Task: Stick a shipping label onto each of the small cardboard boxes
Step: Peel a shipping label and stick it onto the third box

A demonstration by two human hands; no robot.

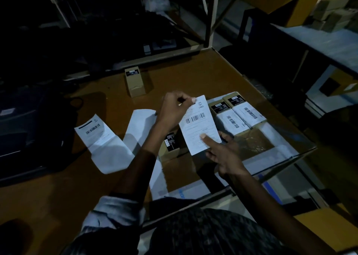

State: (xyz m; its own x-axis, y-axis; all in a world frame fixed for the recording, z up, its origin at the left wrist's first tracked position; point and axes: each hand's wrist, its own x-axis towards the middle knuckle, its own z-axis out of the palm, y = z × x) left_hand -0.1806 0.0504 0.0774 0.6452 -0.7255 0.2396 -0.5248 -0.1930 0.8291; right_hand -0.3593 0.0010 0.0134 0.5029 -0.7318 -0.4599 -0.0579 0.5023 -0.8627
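We've got the white barcode-printed shipping label [199, 125] up in the air over the brown wooden desk [193, 74], near its right edge. Left hand [175, 110] pinches the label's top corner betw. thumb and fingertips; right hand [222, 154] has its index finger pressed on the label's lower part, other fingers loosely spread, nothing gripped as far as we can tell.

Under the label sits the small tan cardboard box with a black sticker on its end [170, 146], unlabelled, partly hidden by the left forearm. Just beyond, twd the right edge, two labelled tan boxes [236, 113] lie side by side, touching. A lone upright tan box [134, 81] stands well apart near the far edge, no white label visible on it. The white strip of label backing paper [116, 144] trails across the desk to the left, w/ one printed label [93, 128] on its end.

We judge the step in hand is laying this label onto the box beneath. To do it well: square the label's long edge w/ the box's long edge first, drop one short edge down and tack it, then let the right index sweep from there outward so no bubbles or creases get trapped. Keep the left pinch high and taut until the sweep reaches it. Avoid covering the black sticker, as on the two done boxes. Light is poor, so check alignment before pressing.
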